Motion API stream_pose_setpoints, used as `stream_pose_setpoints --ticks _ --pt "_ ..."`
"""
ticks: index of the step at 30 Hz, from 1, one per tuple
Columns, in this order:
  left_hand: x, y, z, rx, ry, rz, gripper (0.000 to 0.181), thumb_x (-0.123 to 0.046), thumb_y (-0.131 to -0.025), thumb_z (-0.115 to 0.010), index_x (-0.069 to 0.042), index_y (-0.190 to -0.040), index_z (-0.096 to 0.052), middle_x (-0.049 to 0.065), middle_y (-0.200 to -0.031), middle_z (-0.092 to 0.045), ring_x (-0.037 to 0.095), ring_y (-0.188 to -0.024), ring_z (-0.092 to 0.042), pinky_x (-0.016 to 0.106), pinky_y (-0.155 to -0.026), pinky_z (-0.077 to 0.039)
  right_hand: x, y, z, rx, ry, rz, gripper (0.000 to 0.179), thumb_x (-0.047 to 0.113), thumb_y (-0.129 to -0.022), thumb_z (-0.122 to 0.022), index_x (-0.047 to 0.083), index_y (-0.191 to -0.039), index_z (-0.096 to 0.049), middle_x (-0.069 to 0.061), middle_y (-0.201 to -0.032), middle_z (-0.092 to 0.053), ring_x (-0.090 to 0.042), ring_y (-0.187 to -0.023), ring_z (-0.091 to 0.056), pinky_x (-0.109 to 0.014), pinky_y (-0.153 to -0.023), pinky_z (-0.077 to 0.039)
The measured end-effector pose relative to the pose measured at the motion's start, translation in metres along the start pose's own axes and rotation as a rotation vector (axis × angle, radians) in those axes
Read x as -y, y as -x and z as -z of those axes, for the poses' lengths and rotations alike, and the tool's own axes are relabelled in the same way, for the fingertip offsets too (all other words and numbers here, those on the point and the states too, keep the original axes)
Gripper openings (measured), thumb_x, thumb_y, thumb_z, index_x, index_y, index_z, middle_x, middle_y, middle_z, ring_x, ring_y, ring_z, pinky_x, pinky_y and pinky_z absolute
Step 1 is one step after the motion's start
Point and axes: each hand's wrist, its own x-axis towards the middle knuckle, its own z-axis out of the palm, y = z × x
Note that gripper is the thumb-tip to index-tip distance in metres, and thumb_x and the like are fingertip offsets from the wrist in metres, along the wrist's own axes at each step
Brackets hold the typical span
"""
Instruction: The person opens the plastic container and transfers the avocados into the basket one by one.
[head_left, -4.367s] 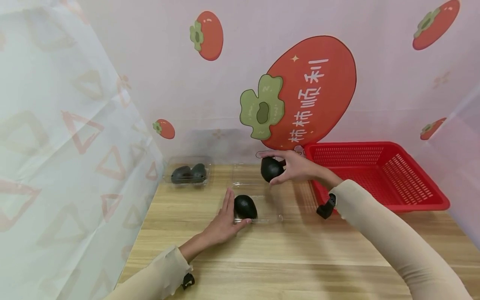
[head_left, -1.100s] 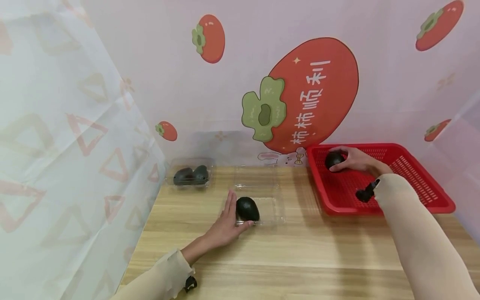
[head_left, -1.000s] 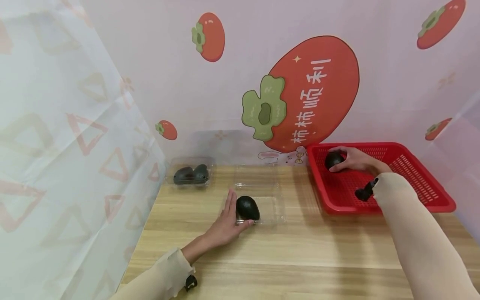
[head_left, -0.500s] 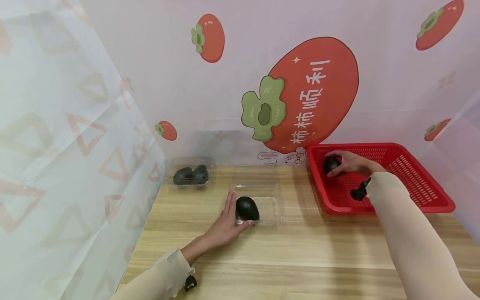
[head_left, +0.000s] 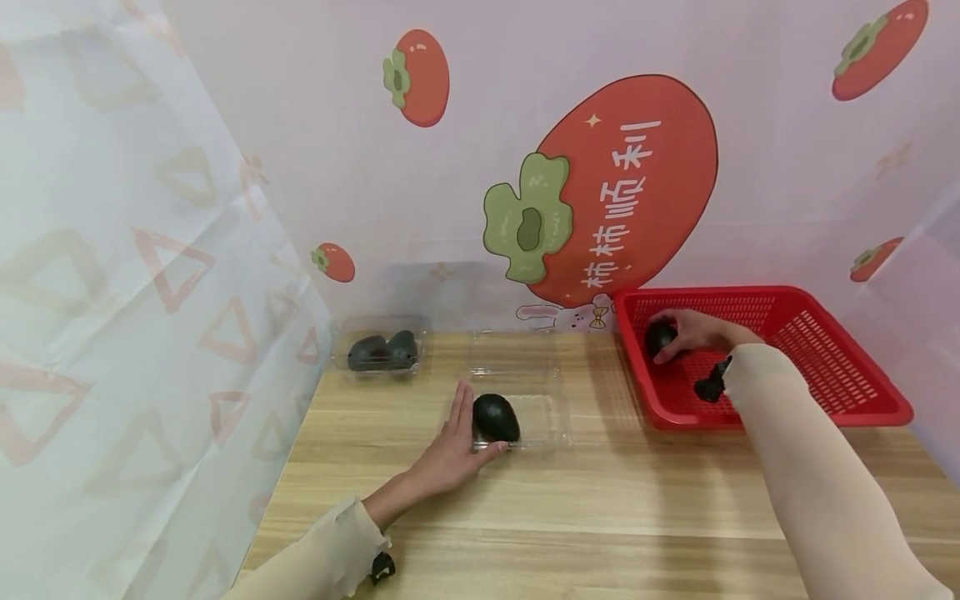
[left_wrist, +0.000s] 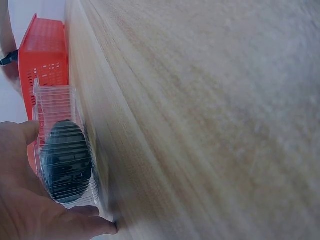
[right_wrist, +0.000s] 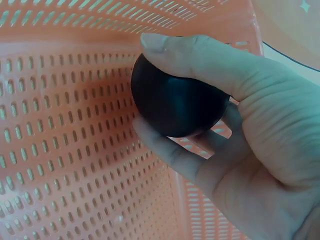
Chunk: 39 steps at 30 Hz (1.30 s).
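In the head view, my right hand grips a dark avocado inside the red basket, by its left wall. The right wrist view has the thumb on one side of this avocado and curled fingers on the other, close to the perforated plastic. My left hand rests with fairly straight fingers along the left side of a clear plastic box, its thumb at the front rim. One avocado lies in the left part of that box, seen through the ribbed wall in the left wrist view. The box's clear lid is folded back behind it.
A closed clear box with two avocados stands at the back left of the wooden table. The red basket occupies the back right. Printed fabric walls rise behind and at both sides.
My right hand has carried its avocado from above the clear box rightward into the basket, then shifted slightly left and nearer within it. My left hand stays at the box.
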Motion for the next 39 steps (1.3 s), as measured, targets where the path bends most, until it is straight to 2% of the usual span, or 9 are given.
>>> stream_pose_setpoints --ticks 8,26,33,39 --pt "0.0 0.0 0.0 -0.005 0.023 -0.016 0.111 -0.055 -0.102 -0.065 0.004 -0.167 0.003 0.022 -0.176 0.011 0.045 -0.158 -0.021 0.07 -0.121 -0.026 -0.001 0.002 -0.001 0.02 0.025 -0.012 0.092 0.019 -0.086 -0.09 -0.009 -0.154 -0.036 -0.035 -0.151 -0.04 -0.052 -0.135 -0.039 -0.068 -0.112 -0.043" --pt "0.001 0.0 0.0 -0.008 0.001 -0.018 0.111 -0.056 -0.103 -0.064 0.004 -0.167 0.003 0.022 -0.176 0.011 0.044 -0.159 -0.02 0.069 -0.121 -0.027 -0.011 0.001 -0.001 0.043 0.046 -0.032 0.095 0.02 -0.085 -0.091 -0.012 -0.155 -0.034 -0.038 -0.149 -0.039 -0.054 -0.134 -0.04 -0.068 -0.111 -0.044" --pt "0.0 -0.001 0.001 -0.002 0.009 -0.011 0.11 -0.057 -0.103 -0.063 0.002 -0.168 0.004 0.018 -0.177 0.012 0.044 -0.159 -0.019 0.067 -0.122 -0.026 -0.011 0.003 0.0 0.038 0.101 0.001 0.095 0.021 -0.085 -0.091 -0.013 -0.154 -0.035 -0.039 -0.148 -0.042 -0.055 -0.134 -0.041 -0.071 -0.111 -0.042" --pt "0.0 0.0 0.001 -0.001 0.016 -0.01 0.11 -0.057 -0.103 -0.063 0.001 -0.168 0.004 0.017 -0.177 0.013 0.043 -0.159 -0.018 0.067 -0.123 -0.025 -0.011 0.004 0.001 0.041 0.103 -0.007 0.095 0.022 -0.085 -0.09 -0.012 -0.155 -0.036 -0.038 -0.149 -0.043 -0.055 -0.135 -0.04 -0.072 -0.111 -0.04"
